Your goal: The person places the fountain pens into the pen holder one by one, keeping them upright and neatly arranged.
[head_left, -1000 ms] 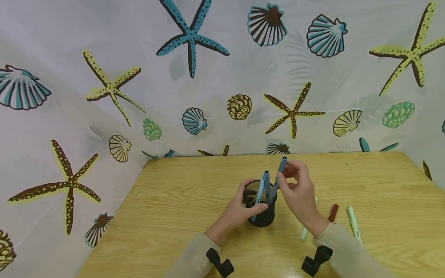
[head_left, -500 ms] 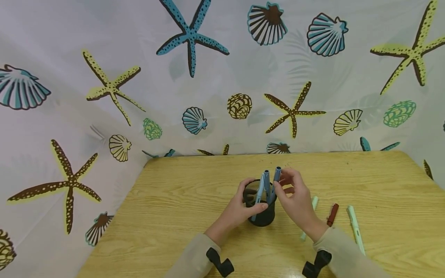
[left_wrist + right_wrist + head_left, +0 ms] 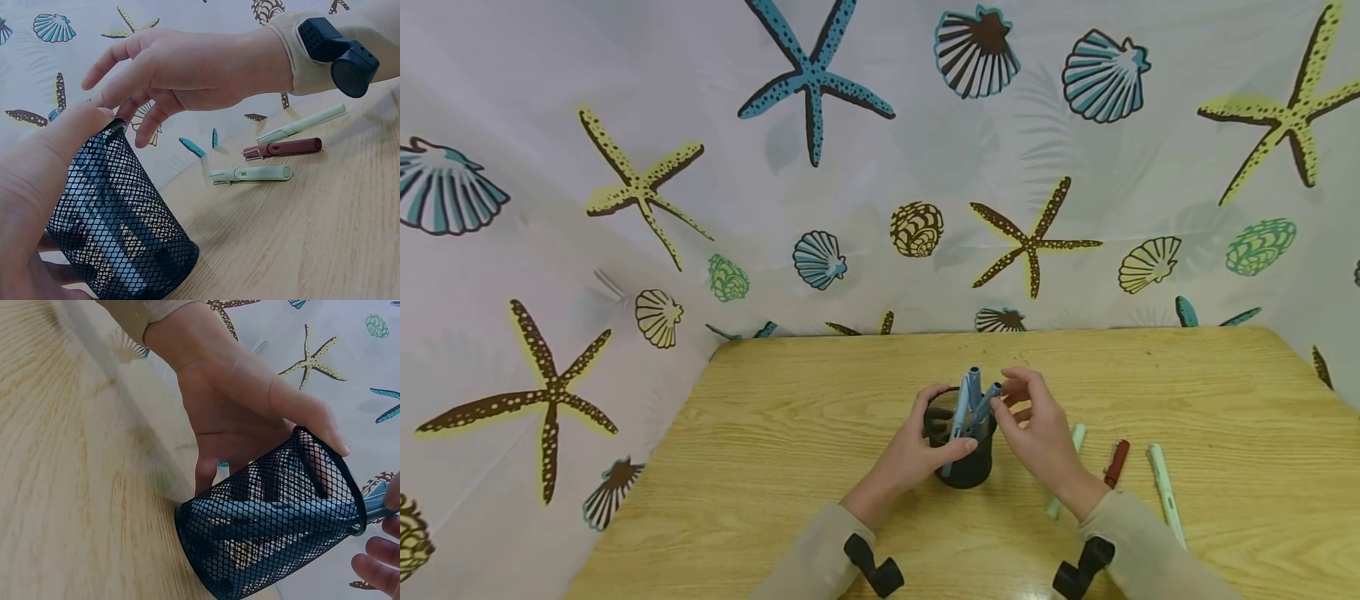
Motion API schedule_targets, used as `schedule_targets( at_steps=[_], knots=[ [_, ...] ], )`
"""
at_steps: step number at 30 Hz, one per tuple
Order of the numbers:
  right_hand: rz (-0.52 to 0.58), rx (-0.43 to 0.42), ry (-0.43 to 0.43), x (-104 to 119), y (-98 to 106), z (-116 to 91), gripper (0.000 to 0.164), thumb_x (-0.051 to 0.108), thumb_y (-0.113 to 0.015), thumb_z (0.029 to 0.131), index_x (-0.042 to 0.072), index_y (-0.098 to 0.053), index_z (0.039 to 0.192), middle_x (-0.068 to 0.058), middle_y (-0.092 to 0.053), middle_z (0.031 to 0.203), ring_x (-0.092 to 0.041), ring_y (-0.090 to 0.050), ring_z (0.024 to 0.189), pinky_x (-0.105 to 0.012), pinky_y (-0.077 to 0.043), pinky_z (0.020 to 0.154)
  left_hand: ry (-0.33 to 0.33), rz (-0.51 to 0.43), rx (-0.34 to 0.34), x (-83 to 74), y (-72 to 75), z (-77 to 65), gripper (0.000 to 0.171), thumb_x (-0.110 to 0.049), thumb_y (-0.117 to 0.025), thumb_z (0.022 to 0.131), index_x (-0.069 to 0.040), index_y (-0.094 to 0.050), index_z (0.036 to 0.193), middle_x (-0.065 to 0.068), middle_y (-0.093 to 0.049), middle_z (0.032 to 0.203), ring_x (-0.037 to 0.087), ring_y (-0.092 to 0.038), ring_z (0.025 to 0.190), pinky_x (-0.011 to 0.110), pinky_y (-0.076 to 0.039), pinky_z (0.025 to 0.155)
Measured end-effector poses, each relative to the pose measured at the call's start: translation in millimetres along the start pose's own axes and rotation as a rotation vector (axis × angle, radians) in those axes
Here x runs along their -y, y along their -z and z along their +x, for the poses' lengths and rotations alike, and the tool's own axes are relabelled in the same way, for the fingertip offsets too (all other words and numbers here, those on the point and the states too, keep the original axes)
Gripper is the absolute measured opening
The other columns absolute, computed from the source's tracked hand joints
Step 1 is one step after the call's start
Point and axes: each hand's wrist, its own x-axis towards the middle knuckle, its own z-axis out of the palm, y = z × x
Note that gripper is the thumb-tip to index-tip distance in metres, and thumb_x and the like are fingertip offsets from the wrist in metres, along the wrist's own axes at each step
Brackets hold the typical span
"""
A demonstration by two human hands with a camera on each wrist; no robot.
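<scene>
1. Most of 1 blue pen [image 3: 996, 389] now appears to be inside the black mesh cup [image 3: 967, 476]; its cap has dropped below its neighbour's top, where 1 second ago it rose above it. It leans right, so the lowering looks all but finished.
2. The cup stands upright right of centre on the table: fine wire net, round rim, with 2 more slim, smooth pens, a light-blue pen [image 3: 959, 410] and a darker blue pen [image 3: 974, 382].
3. The left hand [image 3: 916, 448] grasps the cup from the left, thumb on the near side.
4. The right hand [image 3: 1039, 432] seems to have released the leaning pen; its relaxed fingers remain just beside the cap.
5. Farther right lie 2 pale-green pens [image 3: 1164, 483] and, between them, 1 glossy dark-red pen [image 3: 1118, 459].
6. Beneath is a wood-grained table [image 3: 790, 417]; on the far side hangs a creased starfish-and-shell cloth [image 3: 865, 183].
</scene>
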Motion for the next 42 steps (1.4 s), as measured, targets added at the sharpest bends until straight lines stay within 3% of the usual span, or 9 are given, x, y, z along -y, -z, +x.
schedule_targets(
  at_steps=[10,19,26,31,36,42],
  knots=[
    [-0.022,0.021,-0.040,-4.3,3.1,-2.5,0.041,-0.001,-0.066,0.084,0.004,-0.049,0.122,-0.007,-0.058,0.095,-0.016,-0.058,0.078,-0.032,-0.050,0.059,0.005,-0.021,0.006,1.0,0.0,0.9,0.073,-0.027,-0.068,0.086,-0.028,-0.023,0.143,0.013,-0.042,0.130,0.029,-0.050,0.112,0.042,-0.046,0.083],
    [-0.057,-0.001,-0.016,-8.7,10.5,-3.1,0.041,-0.003,-0.066,0.083,0.002,-0.049,0.121,-0.009,-0.060,0.094,-0.018,-0.059,0.078,-0.033,-0.050,0.058,0.004,-0.012,-0.001,-1.9,0.4,0.1,0.073,-0.029,-0.069,0.085,-0.025,-0.024,0.143,0.015,-0.043,0.130,0.030,-0.049,0.113,0.044,-0.045,0.084],
    [-0.093,-0.032,-0.022,-13.3,20.4,-6.1,0.039,-0.004,-0.066,0.082,0.001,-0.051,0.118,-0.009,-0.061,0.093,-0.018,-0.060,0.077,-0.031,-0.050,0.058,0.009,-0.008,-0.013,26.8,-0.3,13.3,0.075,-0.034,-0.071,0.083,-0.038,-0.023,0.141,0.009,-0.041,0.132,0.025,-0.050,0.111,0.043,-0.047,0.081],
    [-0.107,-0.051,-0.024,-16.2,27.2,-8.7,0.038,-0.005,-0.066,0.082,0.000,-0.052,0.117,-0.009,-0.061,0.092,-0.018,-0.060,0.076,-0.030,-0.049,0.058,0.001,0.000,-0.014,32.1,-0.7,13.7,0.075,-0.040,-0.071,0.081,-0.042,-0.023,0.139,0.010,-0.038,0.135,0.024,-0.050,0.110,0.042,-0.048,0.079],
    [-0.124,-0.059,-0.027,-20.1,33.2,-10.9,0.038,-0.005,-0.066,0.082,0.000,-0.052,0.117,-0.008,-0.061,0.092,-0.018,-0.059,0.076,-0.028,-0.049,0.058,0.006,-0.010,-0.004,27.2,-0.4,11.9,0.076,-0.037,-0.071,0.082,-0.039,-0.024,0.141,0.012,-0.036,0.137,0.026,-0.050,0.111,0.042,-0.048,0.078],
    [-0.124,-0.056,-0.051,-22.5,41.6,-12.6,0.037,-0.003,-0.064,0.084,0.001,-0.052,0.119,-0.008,-0.060,0.094,-0.014,-0.058,0.078,-0.024,-0.048,0.060,0.001,-0.017,0.009,5.1,0.5,2.1,0.074,-0.031,-0.070,0.084,-0.028,-0.025,0.143,0.018,-0.037,0.135,0.030,-0.050,0.109,0.041,-0.048,0.077]
  ],
)
